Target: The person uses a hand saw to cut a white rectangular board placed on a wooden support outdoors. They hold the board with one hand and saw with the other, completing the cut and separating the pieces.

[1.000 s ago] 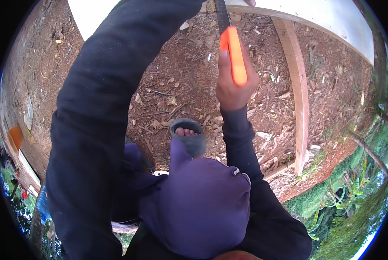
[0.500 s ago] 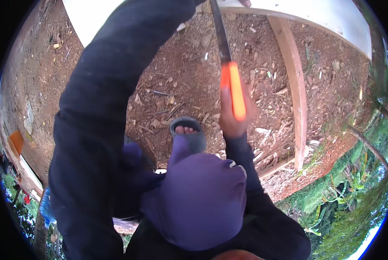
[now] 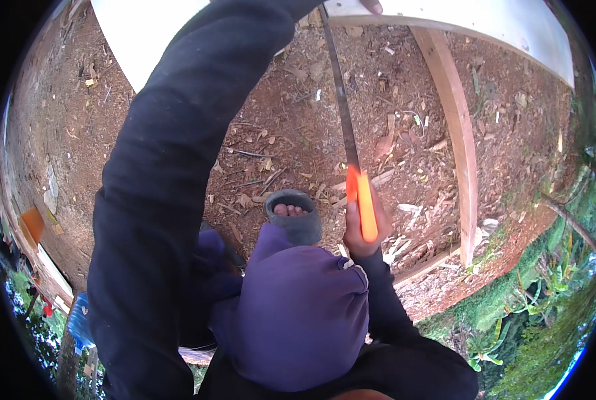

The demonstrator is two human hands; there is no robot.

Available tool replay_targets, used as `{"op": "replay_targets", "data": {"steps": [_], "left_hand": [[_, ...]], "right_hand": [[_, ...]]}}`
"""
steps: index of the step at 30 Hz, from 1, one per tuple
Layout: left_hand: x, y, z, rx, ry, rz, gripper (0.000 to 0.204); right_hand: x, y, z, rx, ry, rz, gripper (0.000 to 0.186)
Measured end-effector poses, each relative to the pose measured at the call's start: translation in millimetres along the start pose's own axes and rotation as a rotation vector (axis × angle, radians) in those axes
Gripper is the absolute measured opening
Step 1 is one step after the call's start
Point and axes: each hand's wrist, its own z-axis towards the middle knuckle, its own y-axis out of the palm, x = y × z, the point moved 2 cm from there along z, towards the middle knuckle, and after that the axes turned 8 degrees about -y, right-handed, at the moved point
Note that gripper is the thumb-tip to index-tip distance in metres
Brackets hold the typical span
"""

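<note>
My right hand (image 3: 364, 227) is closed around the orange handle of a handsaw (image 3: 343, 110), to the right of my foot. The long dark blade runs up and slightly left, and its far end meets the near edge of a white board (image 3: 484, 33) at the top. My left arm reaches up across the left side to that board. Only a fingertip of my left hand (image 3: 371, 5) shows, resting on the board just right of the blade; the rest is hidden or beyond the upper edge.
More white board surface (image 3: 144, 33) lies left of my sleeve. A wooden beam (image 3: 454, 127) runs down the right under the board. Wood chips and leaves litter the brown soil. My sandalled foot (image 3: 291, 210) stands below the saw. Green plants (image 3: 544, 293) grow at the lower right.
My right hand has drawn the saw down toward me, so more of the blade shows below the board. My left fingertip stays on the board.
</note>
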Motion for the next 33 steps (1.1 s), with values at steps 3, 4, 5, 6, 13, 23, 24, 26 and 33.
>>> {"op": "replay_targets", "data": {"steps": [3, 4, 5, 6, 13, 23, 24, 26, 33], "left_hand": [[5.4, 1.4, 8.8, -0.077, -0.032, -0.042, 0.077], [13.4, -2.3, 12.1, -0.062, -0.012, -0.035, 0.077], [13.5, 0.1, 9.5, -0.067, -0.01, -0.026, 0.077], [8.6, 1.2, 5.4, -0.074, -0.023, -0.018, 0.077], [5.3, -3.4, -4.9, -0.033, -0.004, -0.066, 0.075], [4.6, 8.3, 2.3, 0.016, 0.015, -0.059, 0.072], [4.9, 10.4, 17.7, 0.009, -0.014, -0.061, 0.072], [-10.2, 13.6, 35.3, 0.054, 0.004, -0.054, 0.069], [-46.0, 4.0, 50.1, 0.124, 0.008, 0.015, 0.061]], "right_hand": [[20.0, 39.6, 90.9, 0.132, -0.076, -0.018, 0.046], [11.1, 43.0, 118.0, 0.131, -0.008, 0.029, 0.045], [5.7, 47.9, 125.8, 0.11, 0.072, 0.09, 0.045], [2.5, 42.1, 101.9, 0.068, 0.081, 0.054, 0.045], [5.5, 24.5, 63.7, 0.088, 0.038, 0.01, 0.043], [-41.4, -1.2, 24.7, -0.069, -0.007, -0.002, 0.047], [-40.5, 19.9, 31.1, -0.07, -0.056, 0.027, 0.046], [-42.6, 36.5, 50.6, 0.067, -0.105, -0.062, 0.045], [-33.1, -9.4, 79.1, 0.009, 0.077, 0.019, 0.045]]}}
